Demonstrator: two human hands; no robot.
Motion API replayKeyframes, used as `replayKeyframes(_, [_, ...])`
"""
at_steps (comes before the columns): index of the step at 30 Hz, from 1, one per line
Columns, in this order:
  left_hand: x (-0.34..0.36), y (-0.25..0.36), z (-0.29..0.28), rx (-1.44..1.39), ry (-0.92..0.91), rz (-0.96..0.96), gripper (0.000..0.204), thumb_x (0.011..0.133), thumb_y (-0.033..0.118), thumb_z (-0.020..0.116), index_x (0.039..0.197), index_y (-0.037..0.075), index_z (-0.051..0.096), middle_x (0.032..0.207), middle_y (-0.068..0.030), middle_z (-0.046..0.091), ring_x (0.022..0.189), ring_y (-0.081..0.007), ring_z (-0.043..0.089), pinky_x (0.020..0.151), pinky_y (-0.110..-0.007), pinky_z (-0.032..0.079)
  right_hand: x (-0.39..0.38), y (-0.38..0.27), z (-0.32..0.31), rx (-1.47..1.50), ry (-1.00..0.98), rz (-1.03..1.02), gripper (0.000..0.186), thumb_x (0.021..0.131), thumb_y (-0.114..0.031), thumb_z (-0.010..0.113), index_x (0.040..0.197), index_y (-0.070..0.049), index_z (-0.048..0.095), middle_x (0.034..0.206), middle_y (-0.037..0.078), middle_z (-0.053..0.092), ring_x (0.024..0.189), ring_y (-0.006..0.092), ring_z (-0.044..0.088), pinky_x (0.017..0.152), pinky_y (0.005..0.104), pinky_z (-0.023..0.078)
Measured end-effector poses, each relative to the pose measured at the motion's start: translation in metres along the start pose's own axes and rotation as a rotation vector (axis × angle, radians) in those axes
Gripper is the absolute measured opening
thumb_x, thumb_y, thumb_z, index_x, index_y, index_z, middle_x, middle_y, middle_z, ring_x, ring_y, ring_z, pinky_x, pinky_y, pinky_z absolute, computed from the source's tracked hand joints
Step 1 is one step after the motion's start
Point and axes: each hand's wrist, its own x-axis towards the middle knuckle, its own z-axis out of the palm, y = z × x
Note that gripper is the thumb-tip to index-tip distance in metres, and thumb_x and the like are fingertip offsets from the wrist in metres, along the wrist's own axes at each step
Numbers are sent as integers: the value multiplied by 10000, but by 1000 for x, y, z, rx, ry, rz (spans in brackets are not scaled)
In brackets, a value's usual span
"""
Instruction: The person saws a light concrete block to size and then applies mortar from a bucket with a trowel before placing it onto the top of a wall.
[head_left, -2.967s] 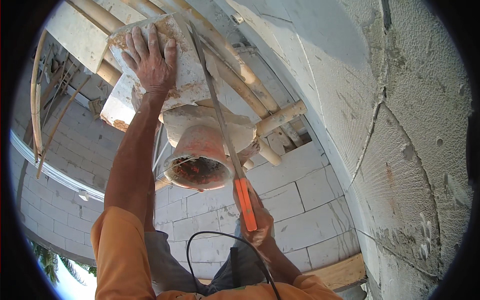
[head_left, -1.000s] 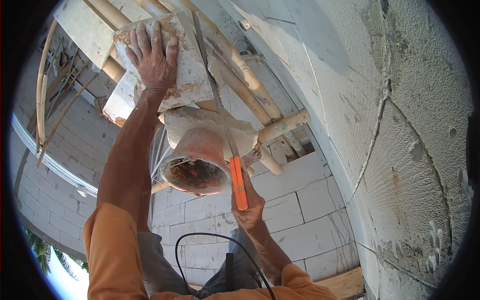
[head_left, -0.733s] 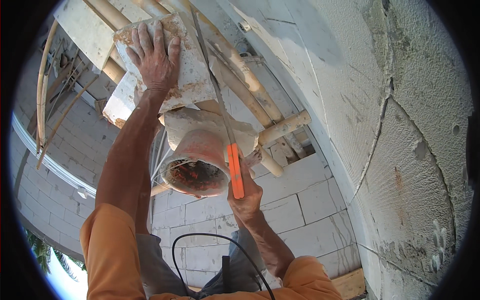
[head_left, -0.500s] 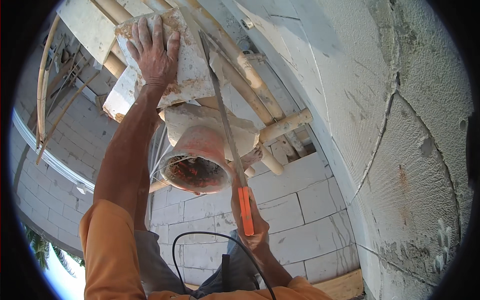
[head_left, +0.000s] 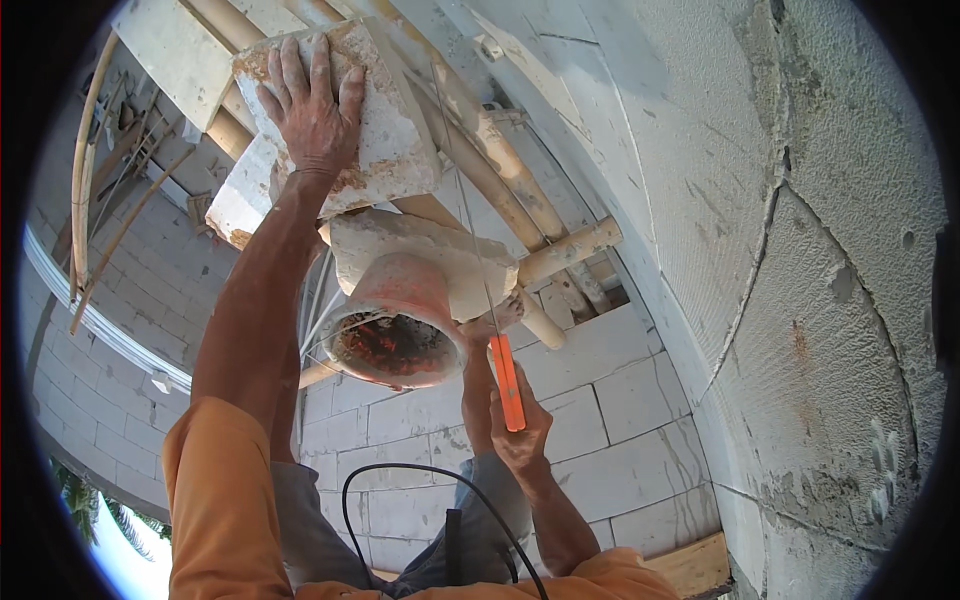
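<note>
My left hand (head_left: pixel 315 130) lies flat with spread fingers on a pale, rough block (head_left: pixel 395 160) stained brown in patches. My right hand (head_left: pixel 522 435) is wrapped round the orange handle of a handsaw (head_left: pixel 508 385). The long saw blade points away from me along the block's right side and looks very thin, almost edge-on. Whether its teeth touch the block I cannot tell. Below the block, another broken pale slab (head_left: pixel 475 262) rests near a dirty reddish bucket (head_left: pixel 405 285), whose open mouth faces me.
Bamboo poles (head_left: pixel 510 195) run under and beside the blocks. On the right rises a rough plastered wall (head_left: pixel 700 250) with cracks. A pale block wall (head_left: pixel 400 415) stands below, and a black cable (head_left: pixel 420 466) loops before my legs. Thin sticks (head_left: pixel 85 180) stand at the left.
My right hand has pushed the saw forward and slightly right, and the blade has turned to show a thinner profile. My left hand stays on the block, which has shifted very slightly right.
</note>
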Motion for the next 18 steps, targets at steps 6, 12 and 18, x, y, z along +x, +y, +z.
replayKeyframes(6, [-7, -1, 3, 13, 3, -14, 636, 983, 522, 499, 1496, 156, 413, 1578, -202, 259, 1495, -405, 156, 1155, -652, 96, -13, 0, -5, -123, -49, -59, 499, 855, 10, 617, 1335, 112, 529, 1044, 220, 717, 804, 210, 736, 686, 291, 579])
replayKeyframes(12, [-4, 7, 1, 2, -21, -23, 634, 984, 506, 509, 1494, 143, 406, 1584, -202, 235, 1497, -409, 144, 1153, -662, 90, 25, 34, 41, 142, 9, -64, 481, 854, 9, 602, 1318, 118, 540, 923, 191, 719, 756, 190, 716, 668, 292, 578])
replayKeyframes(18, [-2, 7, -2, -8, -37, -37, 645, 975, 498, 528, 1486, 121, 414, 1580, -206, 250, 1501, -409, 132, 1153, -663, 81, 70, 25, 54, 241, -13, 22, 512, 843, 28, 614, 1344, 92, 528, 942, 183, 704, 799, 198, 709, 709, 311, 575])
